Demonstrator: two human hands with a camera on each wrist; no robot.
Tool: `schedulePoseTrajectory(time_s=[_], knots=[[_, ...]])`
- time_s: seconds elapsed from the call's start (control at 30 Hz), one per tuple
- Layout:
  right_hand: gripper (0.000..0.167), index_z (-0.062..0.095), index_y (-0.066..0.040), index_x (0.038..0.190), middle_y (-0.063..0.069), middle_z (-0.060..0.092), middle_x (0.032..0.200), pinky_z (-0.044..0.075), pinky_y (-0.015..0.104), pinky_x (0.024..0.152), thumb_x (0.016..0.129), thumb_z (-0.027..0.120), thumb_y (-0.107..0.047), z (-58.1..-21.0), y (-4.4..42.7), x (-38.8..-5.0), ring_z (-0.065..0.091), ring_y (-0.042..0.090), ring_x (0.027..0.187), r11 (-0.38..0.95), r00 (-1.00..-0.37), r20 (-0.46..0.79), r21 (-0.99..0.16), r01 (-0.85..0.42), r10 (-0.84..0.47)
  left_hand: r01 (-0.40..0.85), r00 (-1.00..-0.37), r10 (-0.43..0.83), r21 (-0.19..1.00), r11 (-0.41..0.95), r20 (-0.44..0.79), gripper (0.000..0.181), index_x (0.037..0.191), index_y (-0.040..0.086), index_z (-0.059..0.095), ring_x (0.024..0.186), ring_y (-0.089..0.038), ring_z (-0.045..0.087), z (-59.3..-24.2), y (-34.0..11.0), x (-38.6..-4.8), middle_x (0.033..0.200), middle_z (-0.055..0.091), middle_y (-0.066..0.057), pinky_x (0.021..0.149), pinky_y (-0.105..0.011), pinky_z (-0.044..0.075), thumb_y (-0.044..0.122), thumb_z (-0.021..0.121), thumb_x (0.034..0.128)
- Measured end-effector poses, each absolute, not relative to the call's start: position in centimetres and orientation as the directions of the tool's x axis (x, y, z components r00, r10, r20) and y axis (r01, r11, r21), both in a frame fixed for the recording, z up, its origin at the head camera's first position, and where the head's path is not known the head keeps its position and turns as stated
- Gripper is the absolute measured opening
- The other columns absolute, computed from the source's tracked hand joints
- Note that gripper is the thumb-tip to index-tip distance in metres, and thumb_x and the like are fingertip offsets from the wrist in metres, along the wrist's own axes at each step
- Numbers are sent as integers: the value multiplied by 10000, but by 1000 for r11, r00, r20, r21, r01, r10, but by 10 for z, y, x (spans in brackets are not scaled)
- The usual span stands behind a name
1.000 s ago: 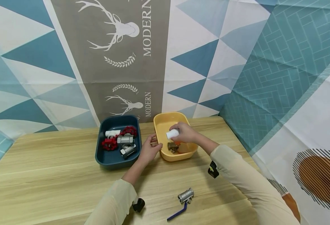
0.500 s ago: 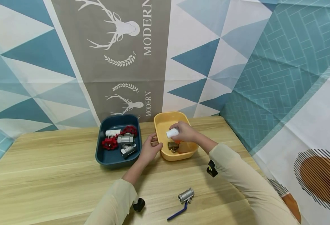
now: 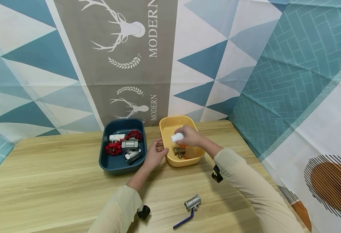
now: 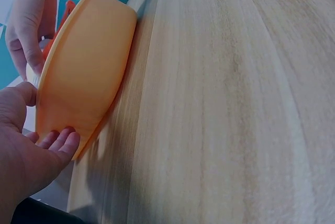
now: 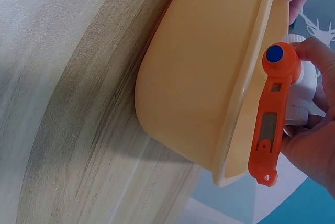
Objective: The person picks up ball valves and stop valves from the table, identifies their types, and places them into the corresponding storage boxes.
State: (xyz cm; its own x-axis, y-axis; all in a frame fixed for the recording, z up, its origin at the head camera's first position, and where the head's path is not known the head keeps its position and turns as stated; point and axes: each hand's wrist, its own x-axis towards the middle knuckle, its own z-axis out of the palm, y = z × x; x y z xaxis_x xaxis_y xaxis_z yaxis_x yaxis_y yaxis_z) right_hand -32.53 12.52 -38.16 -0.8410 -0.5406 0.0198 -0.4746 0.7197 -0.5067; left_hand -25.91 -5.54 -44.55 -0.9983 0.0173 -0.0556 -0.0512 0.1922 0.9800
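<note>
My right hand holds a white plastic ball valve over the yellow bin. In the right wrist view, the valve's orange lever handle hangs beside the bin's rim, and the thumb and fingers pinch the white body. My left hand grips the bin's left side, thumb at the rim and fingers against the outer wall, as the left wrist view shows. Inside the bin lies a brass valve; something orange near it is partly hidden by the right hand and forearm.
To the left stands a dark blue bin holding red-handwheel valves, metal fittings and a white piece. Nearer me on the wooden table lies a metal ball valve with a blue lever. A patterned cloth hangs behind.
The white valve has turned slightly in my right hand, which stays over the yellow bin. My left hand keeps its place on the bin's side.
</note>
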Motion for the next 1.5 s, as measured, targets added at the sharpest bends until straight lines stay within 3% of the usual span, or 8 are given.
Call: schedulePoseTrajectory(time_s=[1.5], knots=[[417,627,-11,1168,117,638,1091,460,325,815,799,723,-182,-394,110,-339,512,213,932,745,-858,12,-489,-453,-514,-42,-998,29,987,154,-47,575,1413,58,354,1156,-315,558,-450,-55,-261,1322,484,-215,913,-387,525,117,598,895]])
